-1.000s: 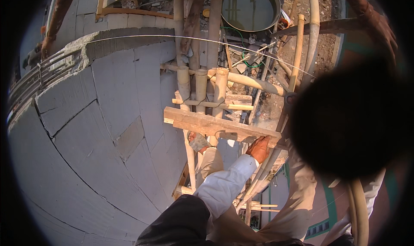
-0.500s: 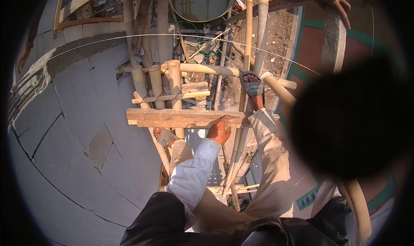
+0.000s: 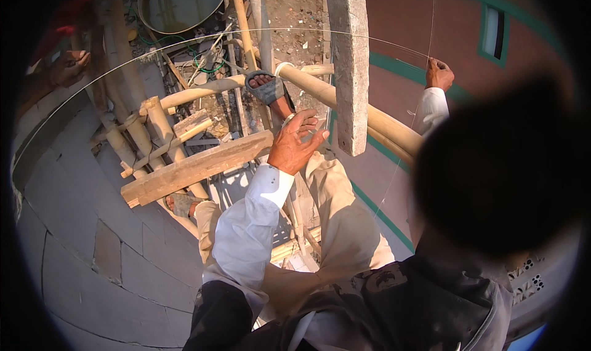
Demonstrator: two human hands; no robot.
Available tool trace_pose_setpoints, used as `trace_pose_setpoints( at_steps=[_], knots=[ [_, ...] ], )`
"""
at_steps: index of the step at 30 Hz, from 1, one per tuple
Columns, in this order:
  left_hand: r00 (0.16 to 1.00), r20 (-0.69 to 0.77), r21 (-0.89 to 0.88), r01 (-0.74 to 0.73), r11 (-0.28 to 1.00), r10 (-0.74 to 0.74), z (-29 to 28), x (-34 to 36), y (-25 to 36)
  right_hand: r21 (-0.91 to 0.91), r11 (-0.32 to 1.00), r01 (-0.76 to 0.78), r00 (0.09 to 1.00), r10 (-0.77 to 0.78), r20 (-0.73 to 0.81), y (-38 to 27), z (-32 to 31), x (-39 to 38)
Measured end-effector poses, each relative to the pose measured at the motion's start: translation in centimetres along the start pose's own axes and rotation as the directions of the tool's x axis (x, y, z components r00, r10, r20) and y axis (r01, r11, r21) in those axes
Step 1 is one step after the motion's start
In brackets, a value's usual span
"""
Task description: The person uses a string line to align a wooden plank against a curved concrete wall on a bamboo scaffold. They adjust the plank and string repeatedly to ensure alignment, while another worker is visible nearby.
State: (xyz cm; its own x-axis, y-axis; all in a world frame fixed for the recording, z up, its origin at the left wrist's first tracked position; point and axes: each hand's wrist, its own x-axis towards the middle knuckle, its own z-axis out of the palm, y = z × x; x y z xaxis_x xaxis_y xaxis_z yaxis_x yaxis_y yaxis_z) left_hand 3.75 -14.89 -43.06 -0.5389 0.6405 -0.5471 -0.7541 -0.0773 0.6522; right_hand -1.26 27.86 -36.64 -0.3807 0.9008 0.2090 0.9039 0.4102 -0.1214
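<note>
My left hand (image 3: 294, 143) is raised in the middle, fingers apart and slightly curled, nothing visible in it, just off the right end of a wooden plank (image 3: 184, 171) lying across bamboo poles. At the upper right my right hand (image 3: 439, 74) pinches a thin pale string (image 3: 400, 50); one strand runs up from the fingers, another arcs across the view to the left. A long, rough, whitish beam (image 3: 351, 74) stands between my hands. My sandalled right foot (image 3: 265, 87) rests by a bamboo joint; my other foot (image 3: 178, 204) is below the plank.
Bamboo scaffolding (image 3: 317, 89) spans the middle over rubble. A grey block wall (image 3: 80, 197) curves along the left, a pink-and-green wall (image 3: 406, 18) along the right. A round water vessel (image 3: 178, 6) sits at the top. Another person's hand (image 3: 68, 68) is at upper left. A black blur covers the right.
My left hand has left the plank and risen. My right hand has come into view holding the string. The view has turned; the beam now stands central and the plank appears tilted.
</note>
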Motion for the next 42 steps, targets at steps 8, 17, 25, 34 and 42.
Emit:
trace_pose_setpoints(
  at_steps=[8, 17, 25, 34, 42],
  knots=[
    [0.994, 0.113, -0.173, 0.034, 0.984, -0.014, 4.4, 1.5, -0.4, -0.005, 1.000, 0.029, 0.999, -0.029, -0.022, -0.2, -0.4, 0.3],
    [0.995, 0.102, -0.161, 0.017, 0.987, 0.000, 5.4, 1.5, -0.8, 0.140, 0.988, 0.059, 0.997, -0.065, 0.039, 3.1, 0.1, 0.2],
    [0.998, 0.067, -0.105, 0.006, 0.994, 0.001, 5.1, 1.6, -1.2, 0.587, 0.789, -0.178, 0.893, -0.122, 0.434, 3.6, 0.2, -2.3],
    [0.993, 0.117, -0.196, 0.052, 0.979, -0.029, 5.6, 1.0, 0.4, 0.661, 0.692, -0.289, 0.852, -0.128, 0.507, 5.7, -2.4, -2.2],
    [0.994, 0.104, -0.127, 0.057, 0.990, -0.044, 5.4, 0.6, 2.2, 0.434, 0.880, 0.194, 0.904, -0.332, 0.270, 3.8, -5.5, -6.6]
  ],
)
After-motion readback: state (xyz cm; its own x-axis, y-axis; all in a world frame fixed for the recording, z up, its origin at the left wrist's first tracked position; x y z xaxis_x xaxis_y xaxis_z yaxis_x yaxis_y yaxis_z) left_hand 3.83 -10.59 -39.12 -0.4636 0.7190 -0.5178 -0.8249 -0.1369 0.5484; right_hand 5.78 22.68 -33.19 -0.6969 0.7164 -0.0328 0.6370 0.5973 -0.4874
